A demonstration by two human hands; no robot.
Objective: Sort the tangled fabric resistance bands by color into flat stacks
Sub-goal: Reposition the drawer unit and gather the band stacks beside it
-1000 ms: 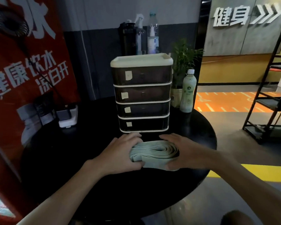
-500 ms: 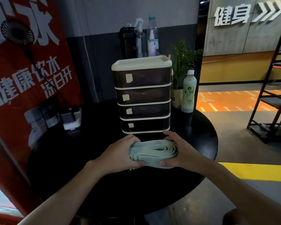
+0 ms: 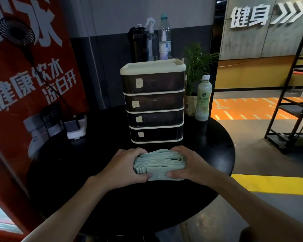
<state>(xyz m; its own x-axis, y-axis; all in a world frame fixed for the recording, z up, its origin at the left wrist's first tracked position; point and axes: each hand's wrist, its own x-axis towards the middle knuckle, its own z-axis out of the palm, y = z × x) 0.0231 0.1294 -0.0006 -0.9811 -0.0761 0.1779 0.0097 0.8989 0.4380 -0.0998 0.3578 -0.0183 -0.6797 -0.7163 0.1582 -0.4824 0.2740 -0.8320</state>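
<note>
Gripped at both ends: a flat stack of pale green bands (image 3: 160,162), left hand (image 3: 122,167) and right hand (image 3: 187,165) curled round it, fingers over the far edge, thumbs pressed to the near face. Held at the middle of a round black table (image 3: 112,206), just before a four-drawer cabinet (image 3: 154,102), bottle (image 3: 203,98) behind right

The stack of bands (image 3: 160,162) is showing as soft, matt woven cloth, its folded edges looking faintly ribbed. The table (image 3: 212,140) under it is reading as smooth black, giving off only a dull sheen. On the far side, the drawer unit (image 3: 154,102) is showing glossy smoked plastic fronts in a cream plastic frame, with matt paper labels (image 3: 139,83) on them. To its right the bottle (image 3: 203,100) is gleaming like plastic. The rack (image 3: 290,110) at far right is looking matt black, probably metal.
</note>
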